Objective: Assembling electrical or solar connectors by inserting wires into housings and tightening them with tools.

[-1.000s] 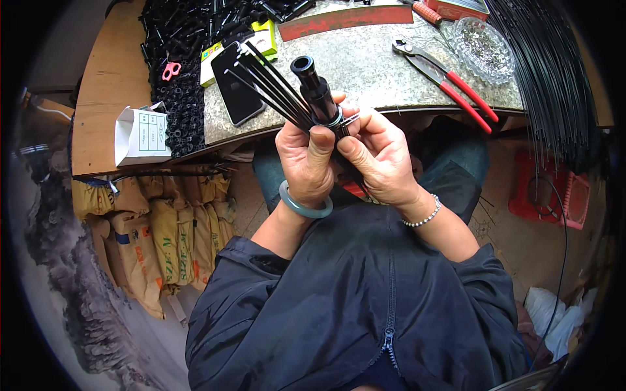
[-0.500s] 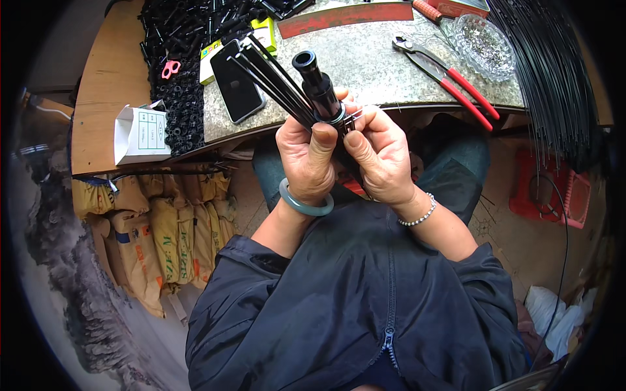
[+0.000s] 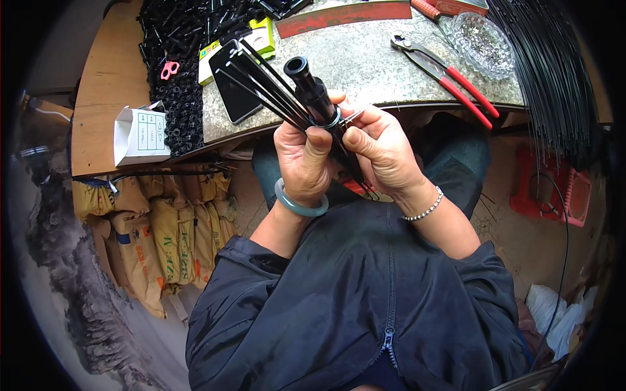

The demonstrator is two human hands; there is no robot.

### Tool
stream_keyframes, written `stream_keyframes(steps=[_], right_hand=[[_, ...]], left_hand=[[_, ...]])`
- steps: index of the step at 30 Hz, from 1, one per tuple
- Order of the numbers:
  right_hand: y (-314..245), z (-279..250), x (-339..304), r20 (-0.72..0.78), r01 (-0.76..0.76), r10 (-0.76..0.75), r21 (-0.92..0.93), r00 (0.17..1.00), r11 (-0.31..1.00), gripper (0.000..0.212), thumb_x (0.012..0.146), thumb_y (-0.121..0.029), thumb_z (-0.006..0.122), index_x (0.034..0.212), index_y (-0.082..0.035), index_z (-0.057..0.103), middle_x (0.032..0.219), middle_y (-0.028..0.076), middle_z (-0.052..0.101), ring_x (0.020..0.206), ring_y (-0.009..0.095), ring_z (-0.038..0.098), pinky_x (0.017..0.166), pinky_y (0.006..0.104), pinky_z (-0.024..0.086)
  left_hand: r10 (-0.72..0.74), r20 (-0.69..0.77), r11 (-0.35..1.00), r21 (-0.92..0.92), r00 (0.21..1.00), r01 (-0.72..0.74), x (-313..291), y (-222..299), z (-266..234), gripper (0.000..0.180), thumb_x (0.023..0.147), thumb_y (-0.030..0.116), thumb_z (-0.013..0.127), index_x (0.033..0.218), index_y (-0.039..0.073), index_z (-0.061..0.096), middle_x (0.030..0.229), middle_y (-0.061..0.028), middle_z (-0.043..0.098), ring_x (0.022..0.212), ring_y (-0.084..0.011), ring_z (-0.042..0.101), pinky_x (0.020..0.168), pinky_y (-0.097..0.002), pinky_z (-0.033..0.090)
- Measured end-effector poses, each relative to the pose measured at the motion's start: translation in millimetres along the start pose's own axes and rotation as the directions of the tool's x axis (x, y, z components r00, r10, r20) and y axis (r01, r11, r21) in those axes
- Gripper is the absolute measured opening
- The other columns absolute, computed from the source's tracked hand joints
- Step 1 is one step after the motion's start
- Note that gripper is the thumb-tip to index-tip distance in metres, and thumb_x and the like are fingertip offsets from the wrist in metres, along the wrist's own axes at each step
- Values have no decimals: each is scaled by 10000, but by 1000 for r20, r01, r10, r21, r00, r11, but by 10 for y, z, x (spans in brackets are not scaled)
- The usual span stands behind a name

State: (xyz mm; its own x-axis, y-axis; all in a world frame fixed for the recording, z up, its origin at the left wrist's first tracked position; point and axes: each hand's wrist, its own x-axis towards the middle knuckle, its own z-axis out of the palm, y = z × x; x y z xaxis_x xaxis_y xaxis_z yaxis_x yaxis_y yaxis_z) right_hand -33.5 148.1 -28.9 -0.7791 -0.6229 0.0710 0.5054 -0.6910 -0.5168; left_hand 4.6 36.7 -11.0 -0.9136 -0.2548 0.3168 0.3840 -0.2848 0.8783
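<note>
Between thumb and fingers, my left hand [image 3: 301,163] grips a glossy black stepped tube [image 3: 315,96] with an open round top, tilted up and to the left. Several thin black rods [image 3: 266,85], pale at their tips, fan out from the tube's left side and are held in the same grip. More dark rods run down below the tube between my wrists. My right hand [image 3: 386,148] is closed at the tube's right side, pinching a thin silvery wire [image 3: 354,118] by its collar. The wire's other end is hidden by the fingers.
On the stone-topped table lie a phone [image 3: 233,85], red-handled pliers [image 3: 450,81], a glass bowl [image 3: 484,47] of small metal pieces, and a curved red strip [image 3: 344,18]. Black parts [image 3: 186,65] heap at left; long black rods [image 3: 544,72] hang over the right edge.
The tube and rods have shifted slightly left and down, tilting further left. My right hand has drawn a little away from my left, its wrist moving right.
</note>
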Motion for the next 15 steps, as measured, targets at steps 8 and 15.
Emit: stream_keyframes(steps=[8, 15], right_hand=[[-50, -59, 25, 80, -98, 97, 8, 992, 995, 345, 821, -146, 690, 1120, 3, 601, 1088, 67, 627, 1031, 133, 553, 940, 275, 398], [-2, 42, -35, -21, 101, -104, -122, 994, 987, 214, 834, -94, 676, 1005, -1, 587, 1014, 40, 606, 936, 98, 553, 876, 253, 433]], left_hand=[[-13, 19, 995, -97, 1000, 15, -14, 17, -3, 480, 822, 368, 666, 1116, -2, 586, 1104, -97, 613, 972, -147, 580, 880, -301, 444], [12, 14, 1000, 3, 1000, -13, -6, -27, -5, 565, 876, 431, 556, 1191, -32, 481, 988, -116, 622, 992, -214, 576, 938, -375, 413]])
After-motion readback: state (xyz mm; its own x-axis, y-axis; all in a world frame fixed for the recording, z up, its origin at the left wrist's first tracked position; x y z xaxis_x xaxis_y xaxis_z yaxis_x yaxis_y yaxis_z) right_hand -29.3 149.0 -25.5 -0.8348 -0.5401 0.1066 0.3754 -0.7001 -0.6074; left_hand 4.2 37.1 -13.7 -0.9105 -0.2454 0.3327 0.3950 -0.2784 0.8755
